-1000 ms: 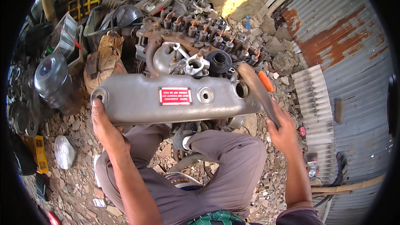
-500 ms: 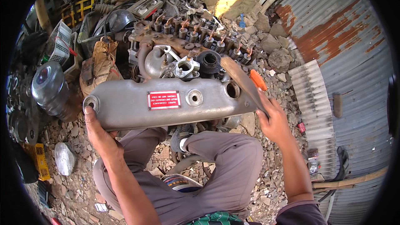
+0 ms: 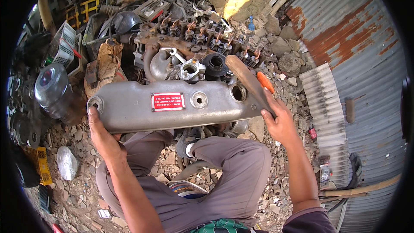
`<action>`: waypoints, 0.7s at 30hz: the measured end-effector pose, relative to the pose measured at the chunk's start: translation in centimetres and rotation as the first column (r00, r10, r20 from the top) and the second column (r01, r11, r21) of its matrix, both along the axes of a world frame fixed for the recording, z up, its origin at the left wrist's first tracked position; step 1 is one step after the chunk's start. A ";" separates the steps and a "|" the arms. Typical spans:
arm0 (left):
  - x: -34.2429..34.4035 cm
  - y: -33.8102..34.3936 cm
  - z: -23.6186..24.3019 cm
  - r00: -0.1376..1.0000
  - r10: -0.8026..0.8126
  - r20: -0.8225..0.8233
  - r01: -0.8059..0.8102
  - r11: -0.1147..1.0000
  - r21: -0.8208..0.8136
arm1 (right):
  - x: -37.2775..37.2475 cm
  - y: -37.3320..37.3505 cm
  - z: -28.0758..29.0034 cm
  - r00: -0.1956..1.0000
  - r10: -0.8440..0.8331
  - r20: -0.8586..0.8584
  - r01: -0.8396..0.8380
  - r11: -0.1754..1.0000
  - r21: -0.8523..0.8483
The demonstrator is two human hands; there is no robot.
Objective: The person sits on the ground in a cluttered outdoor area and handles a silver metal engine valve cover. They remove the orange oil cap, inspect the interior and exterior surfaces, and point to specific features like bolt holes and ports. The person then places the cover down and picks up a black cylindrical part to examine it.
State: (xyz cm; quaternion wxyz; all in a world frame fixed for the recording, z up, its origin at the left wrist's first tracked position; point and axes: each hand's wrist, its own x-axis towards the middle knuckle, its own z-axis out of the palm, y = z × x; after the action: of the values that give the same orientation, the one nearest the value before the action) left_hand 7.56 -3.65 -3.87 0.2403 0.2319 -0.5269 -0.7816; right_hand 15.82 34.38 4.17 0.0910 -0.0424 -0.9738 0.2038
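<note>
A grey metal valve cover (image 3: pixel 172 114) with a red label and round openings lies level above my knees. My left hand (image 3: pixel 103 138) grips its left end, thumb on the edge beside the round hole and fingers underneath. At the other end, my right hand (image 3: pixel 281 121) is closed round a long, curved wooden brush handle (image 3: pixel 248 77), held slanting along the cover's right end. Its bristles, if any, are hidden. An orange piece (image 3: pixel 265 82) shows just beyond the right fingers; whether it is held I cannot tell. Beyond the cover stands a rusty cylinder head (image 3: pixel 172 43) with valve springs.
A clear plastic jug (image 3: pixel 51 82), a white basket (image 3: pixel 64 47) and a brown paper sack (image 3: pixel 108 64) stand at the left. Corrugated metal sheeting (image 3: pixel 371 90) lines the right side. Stones and rubble (image 3: pixel 77 190) cover the ground; a yellow crate (image 3: pixel 41 166) sits lower left.
The wooden handle has shifted slightly left and toward the far side along the cover's right end. The cover has tilted a little; both hands keep their grip.
</note>
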 end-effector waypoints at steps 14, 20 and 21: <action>0.1 -0.3 -0.3 0.999 -0.044 -0.022 0.044 0.999 0.028 | 2.7 -0.6 0.5 0.999 -0.045 -0.017 0.046 0.997 0.067; 0.3 -0.4 0.1 0.999 -0.036 -0.008 0.036 0.999 0.023 | -0.3 -0.5 0.4 1.000 -0.003 0.026 0.001 0.997 0.072; 0.4 -0.4 0.2 0.999 -0.041 -0.023 0.042 0.999 0.031 | 0.8 0.5 -0.1 0.998 0.046 -0.033 -0.043 0.996 0.080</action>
State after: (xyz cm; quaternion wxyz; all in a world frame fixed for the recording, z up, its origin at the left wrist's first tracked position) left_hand 7.94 -4.08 -3.69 0.2263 0.2161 -0.5165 -0.7971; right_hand 16.61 34.87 4.11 0.1052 -0.0136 -0.9801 0.1676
